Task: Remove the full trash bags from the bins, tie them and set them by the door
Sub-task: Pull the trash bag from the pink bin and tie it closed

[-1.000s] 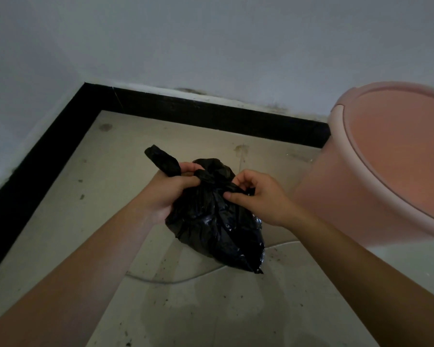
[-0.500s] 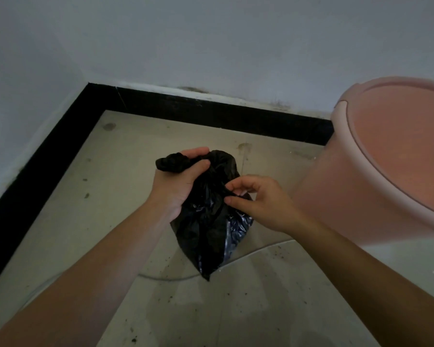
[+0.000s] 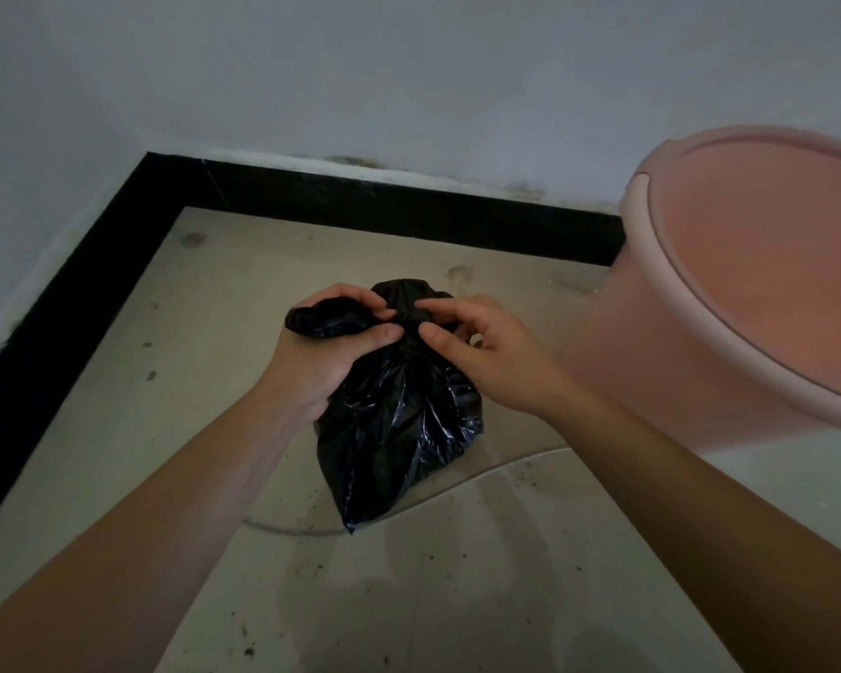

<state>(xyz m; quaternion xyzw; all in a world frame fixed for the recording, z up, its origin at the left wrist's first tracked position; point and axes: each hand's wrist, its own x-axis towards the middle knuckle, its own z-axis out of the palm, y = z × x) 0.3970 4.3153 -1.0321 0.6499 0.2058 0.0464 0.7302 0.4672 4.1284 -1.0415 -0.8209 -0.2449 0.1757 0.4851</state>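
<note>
two bare hands meet at the neck of a black bag (image 3: 399, 429) in the middle of the view. the left hand (image 3: 321, 361) comes in from 7 o'clock and is closed round a twisted tail of the bag's mouth. its fingers curl over the top and the thumb presses in below, and the end of the tail sticks out of the fist toward 9 o'clock. the right hand (image 3: 491, 357) comes in from 4 o'clock and pinches the bunched neck between thumb and forefinger, just beside the left thumb. its other fingers are bent loosely behind, and whether they touch the plastic cannot be told. whether a knot sits under the fingers cannot be told either.

below the hands the bag hangs toward 6 o'clock, wrinkled and glossy, narrowing to a corner at its lowest point. it is unclear if that corner touches the floor (image 3: 457, 599), a beige tile with dark specks and a pale curved line passing behind the bag's lower end.

a pink bin (image 3: 700, 342) stands at 3 o'clock of the bag, near it but apart, with its round rim cut by the right edge. a black baseboard (image 3: 409, 201) runs along 12 o'clock, turns at a corner at 11 o'clock and drops along 9 o'clock under a pale wall (image 3: 409, 65).
</note>
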